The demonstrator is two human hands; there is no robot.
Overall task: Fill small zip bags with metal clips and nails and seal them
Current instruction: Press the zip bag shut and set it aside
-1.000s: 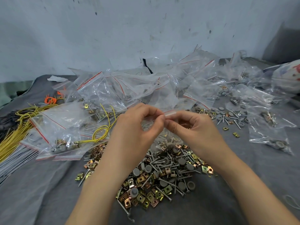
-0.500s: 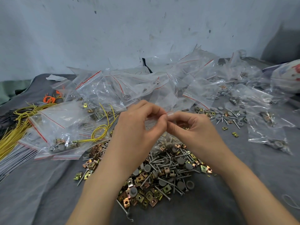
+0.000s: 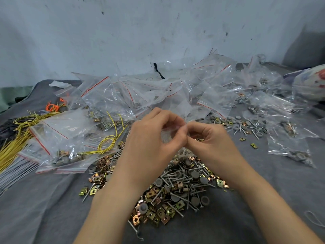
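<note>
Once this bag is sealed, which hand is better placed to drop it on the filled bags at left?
Probably the left: the left hand sits nearer those filled bags, while the right hand, also pinching the zip bag, would have to cross.

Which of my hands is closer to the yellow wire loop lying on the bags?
Left. The left hand sits just right of the yellow wire loop; the right hand is beyond it. Both pinch the zip bag.

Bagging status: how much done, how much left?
Done: a heap of filled zip bags lies left and behind. In hand: left hand and right hand pinch the top of one small zip bag, apparently sealing it. Left: a big loose pile of clips and nails on the grey cloth.
</note>
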